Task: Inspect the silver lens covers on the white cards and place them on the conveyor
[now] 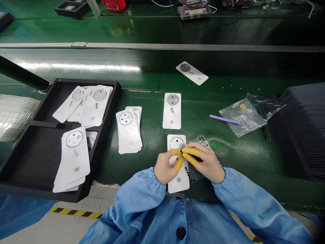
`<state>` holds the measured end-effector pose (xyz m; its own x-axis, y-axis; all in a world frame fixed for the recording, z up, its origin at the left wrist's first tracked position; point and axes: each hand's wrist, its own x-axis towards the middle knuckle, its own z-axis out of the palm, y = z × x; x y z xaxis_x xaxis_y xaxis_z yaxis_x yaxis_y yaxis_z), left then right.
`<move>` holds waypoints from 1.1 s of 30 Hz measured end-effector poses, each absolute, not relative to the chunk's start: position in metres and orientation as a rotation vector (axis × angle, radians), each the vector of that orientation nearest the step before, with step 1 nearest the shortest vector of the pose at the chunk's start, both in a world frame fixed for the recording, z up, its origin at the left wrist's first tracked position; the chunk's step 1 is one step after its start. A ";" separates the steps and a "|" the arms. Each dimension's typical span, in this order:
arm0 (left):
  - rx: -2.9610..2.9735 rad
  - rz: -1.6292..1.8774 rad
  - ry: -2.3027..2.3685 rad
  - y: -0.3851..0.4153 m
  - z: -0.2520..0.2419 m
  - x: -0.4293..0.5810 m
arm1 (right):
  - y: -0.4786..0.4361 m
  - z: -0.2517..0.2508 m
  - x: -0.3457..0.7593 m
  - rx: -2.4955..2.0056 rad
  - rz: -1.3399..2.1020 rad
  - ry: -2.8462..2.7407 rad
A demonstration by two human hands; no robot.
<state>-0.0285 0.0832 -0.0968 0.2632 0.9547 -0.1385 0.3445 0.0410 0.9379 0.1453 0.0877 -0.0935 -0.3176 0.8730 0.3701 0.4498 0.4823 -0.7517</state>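
Observation:
A white phone back cover [178, 179] with an octagonal camera ring lies on the green belt right in front of me. My left hand [166, 166] and my right hand [207, 162] meet over its upper half, both wearing yellow finger cots. The fingertips of both hands are pinched together on something small and dark that I cannot make out. Under my right hand lies a clear sheet [200, 140] with rows of small black dots.
A black tray [45, 162] at the left holds stacks of white covers. A small stack [128, 130], a single cover [172, 110] and a farther one [191, 73] lie on the belt. A bubble bag [241, 115] and purple stick [224, 119] lie at right, beside dark stacked sheets [304, 125].

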 end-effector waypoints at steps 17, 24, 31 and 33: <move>1.664 0.734 1.338 0.083 -0.095 -0.023 | 0.088 -0.106 0.138 -1.114 0.701 -1.871; 1.657 0.759 1.302 0.081 -0.090 -0.041 | 0.091 -0.110 0.139 -1.246 0.779 -1.704; 1.329 1.017 1.376 0.059 -0.058 -0.063 | 0.091 -0.081 0.139 -1.270 0.531 -1.619; 1.295 1.019 1.331 0.054 -0.050 -0.056 | 0.084 -0.063 0.131 -1.220 0.354 -1.686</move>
